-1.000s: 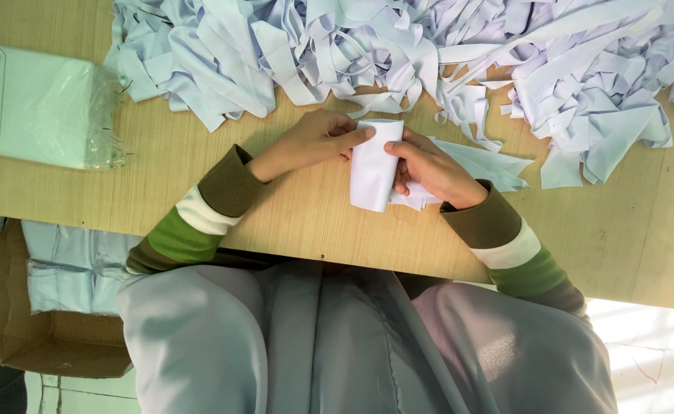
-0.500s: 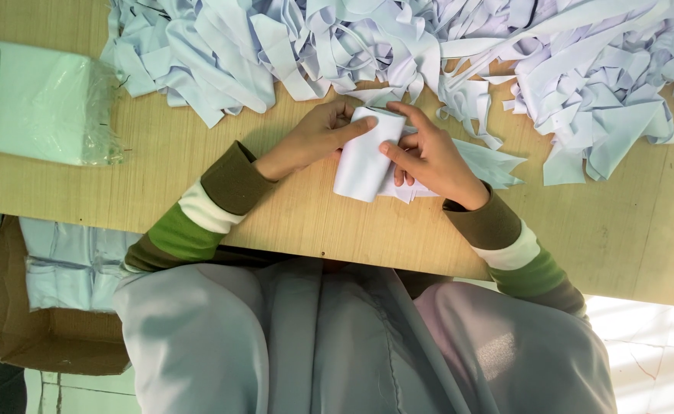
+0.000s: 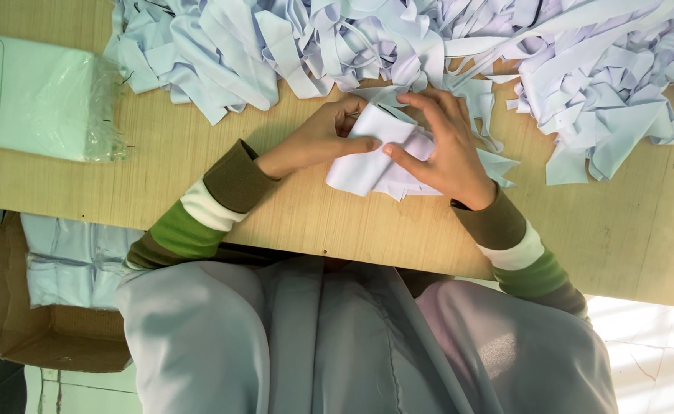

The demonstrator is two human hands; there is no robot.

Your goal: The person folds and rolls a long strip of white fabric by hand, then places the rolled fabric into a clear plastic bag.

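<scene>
A folded piece of pale white cloth lies on the wooden table between both my hands. My left hand pinches its upper edge with thumb and fingers. My right hand lies over its right side, thumb pressing on the fold and fingers spread above it. Under my right hand rest a few more flat pieces of the same cloth. Both sleeves are striped brown, white and green.
A big heap of pale cloth strips fills the far side of the table. A pale green plastic-wrapped pack sits at the left. Below the table's left edge stands a cardboard box holding stacked cloth.
The folded piece has tilted and moved left and farther from me. My right hand has spread its fingers over it; my left hand has shifted up to its top edge.
</scene>
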